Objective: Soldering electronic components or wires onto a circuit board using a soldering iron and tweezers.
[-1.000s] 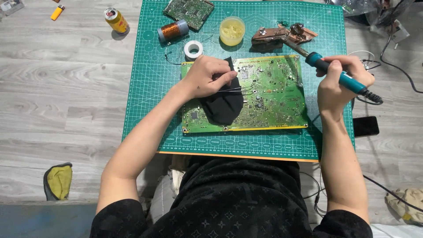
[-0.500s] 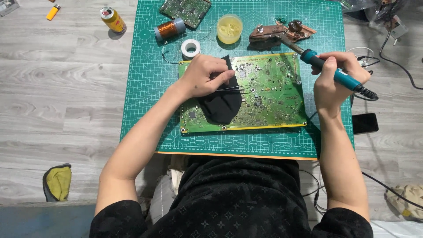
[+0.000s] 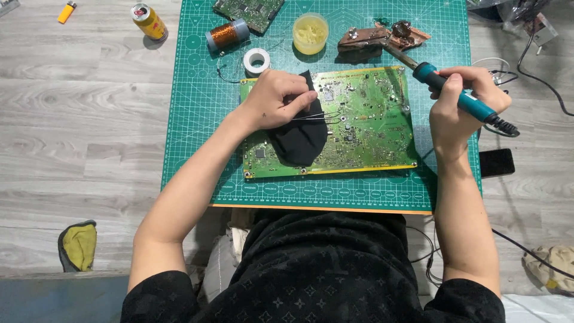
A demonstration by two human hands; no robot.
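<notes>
Left hand: the left hand lay on the board's upper left part, fingers curled shut, pinching a thin wire over a black cloth
Right hand: the right hand was closed around the teal handle of a soldering iron, held off the board's right edge
Board: the green board lay flat on the mat, its long axis running left to right, straight ahead of the person and between the two hands
Iron axis: the iron ran on a slant, its cord end low and right, its metal tip up and left, touching or just over a brown stand beyond the board's far edge; I could not tell which
Key relation: the wire's free end pointed right, toward the board's middle; that spot lay down and to the left of the iron's tip, and the left hand was much nearer to it than the right
Wire and cloth: the wire crossed the cloth's upper edge, the cloth draped over the board's left middle
Far edge of mat: a yellow tub, a white roll, a copper spool and a second board stood there
Floor: a can and a lighter lay left of the mat, well apart from the hands
</notes>
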